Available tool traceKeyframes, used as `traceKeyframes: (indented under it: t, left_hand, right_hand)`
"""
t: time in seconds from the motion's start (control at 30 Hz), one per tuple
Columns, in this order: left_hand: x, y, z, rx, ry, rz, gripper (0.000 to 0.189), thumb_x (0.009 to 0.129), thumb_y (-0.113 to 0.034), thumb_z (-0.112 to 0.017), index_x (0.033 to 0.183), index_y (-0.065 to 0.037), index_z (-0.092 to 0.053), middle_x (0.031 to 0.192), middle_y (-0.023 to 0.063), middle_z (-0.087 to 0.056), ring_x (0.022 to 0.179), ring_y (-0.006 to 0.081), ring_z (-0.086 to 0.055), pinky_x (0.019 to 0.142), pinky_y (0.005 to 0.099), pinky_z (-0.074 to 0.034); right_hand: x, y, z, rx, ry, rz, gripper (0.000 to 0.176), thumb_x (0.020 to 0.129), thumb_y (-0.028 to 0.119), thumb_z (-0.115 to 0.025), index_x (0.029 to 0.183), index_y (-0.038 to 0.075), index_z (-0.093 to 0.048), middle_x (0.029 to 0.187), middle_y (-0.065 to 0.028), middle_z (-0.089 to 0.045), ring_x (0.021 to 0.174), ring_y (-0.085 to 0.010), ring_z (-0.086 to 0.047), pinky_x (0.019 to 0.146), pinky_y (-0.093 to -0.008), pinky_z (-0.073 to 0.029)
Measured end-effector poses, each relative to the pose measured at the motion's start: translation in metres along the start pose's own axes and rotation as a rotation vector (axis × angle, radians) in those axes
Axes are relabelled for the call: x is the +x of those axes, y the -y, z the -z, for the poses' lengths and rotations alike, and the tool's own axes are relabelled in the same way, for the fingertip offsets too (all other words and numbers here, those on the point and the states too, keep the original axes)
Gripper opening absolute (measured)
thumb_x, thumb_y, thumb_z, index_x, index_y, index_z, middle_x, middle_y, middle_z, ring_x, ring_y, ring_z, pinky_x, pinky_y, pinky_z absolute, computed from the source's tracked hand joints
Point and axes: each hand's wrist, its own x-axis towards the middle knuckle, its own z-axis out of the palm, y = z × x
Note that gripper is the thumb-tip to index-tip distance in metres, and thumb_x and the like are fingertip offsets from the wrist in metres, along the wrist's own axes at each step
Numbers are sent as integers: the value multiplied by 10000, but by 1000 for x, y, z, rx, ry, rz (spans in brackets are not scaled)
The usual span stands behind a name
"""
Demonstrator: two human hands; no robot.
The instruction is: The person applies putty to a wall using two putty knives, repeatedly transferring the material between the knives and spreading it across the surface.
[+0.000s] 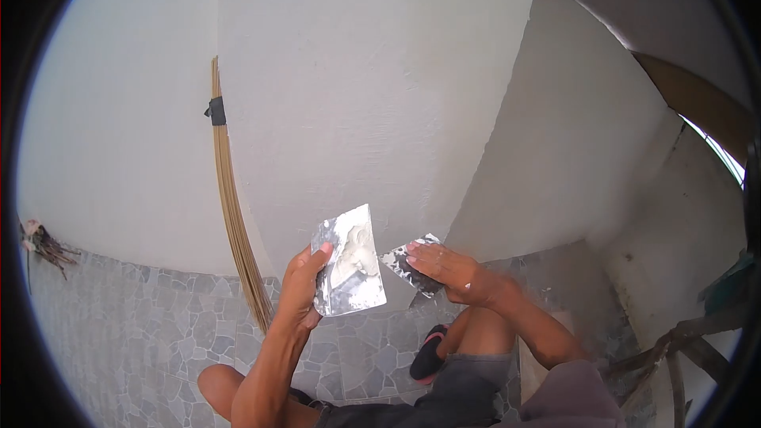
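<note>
My left hand (300, 284) grips a flat metal plate (329, 295) by its left edge, thumb on top. A heap of white paste (357, 257) lies on that plate, with more smeared toward its corners. In my right hand (448, 269) is a smaller dark scraper (411, 273) spotted with white, fingers laid along its face. The scraper's left corner comes close to the plate's right edge, and a narrow gap shows between them. Both tools are in front of a pale wall (357, 95), whose surface has faint ridges and a darker patch at the right.
A stick broom (230, 190) bound with black tape leans on the wall at the left. Dry twigs (51, 250) lie at the far left. Stone-patterned tiles (190, 325) cover the floor. Wooden pieces (682, 341) stand at the lower right, near my right arm.
</note>
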Motion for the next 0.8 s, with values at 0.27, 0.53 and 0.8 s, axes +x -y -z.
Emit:
traceKeyframes:
  t: [0.27,0.53,0.8]
  left_hand:
    - [-9,-21,-2,108,-22,-211,407,1006,-209,-541,1294,77,-512,1121,120,-646,950,157,-655,832,297,-544]
    - [-5,-19,1,125,-13,-225,418,998,-226,-564,1294,64,-516,1086,110,-659,910,154,-668,809,294,-553]
    - [-6,-19,-1,133,-12,-238,399,1000,-215,-566,1284,62,-519,1086,111,-657,913,152,-667,802,294,-553]
  right_hand:
    - [-39,14,-12,36,-262,-455,499,851,-93,-571,1336,26,-565,1237,-206,-645,1072,-330,-659,920,-389,-528]
    - [56,25,108,-321,-511,-380,294,958,33,-580,1249,8,-612,1092,-202,-688,823,-271,-695,732,-348,-553]
    - [190,-11,264,-908,-750,-251,292,950,58,-531,1222,-18,-609,986,-180,-683,811,-331,-670,708,-426,-541]
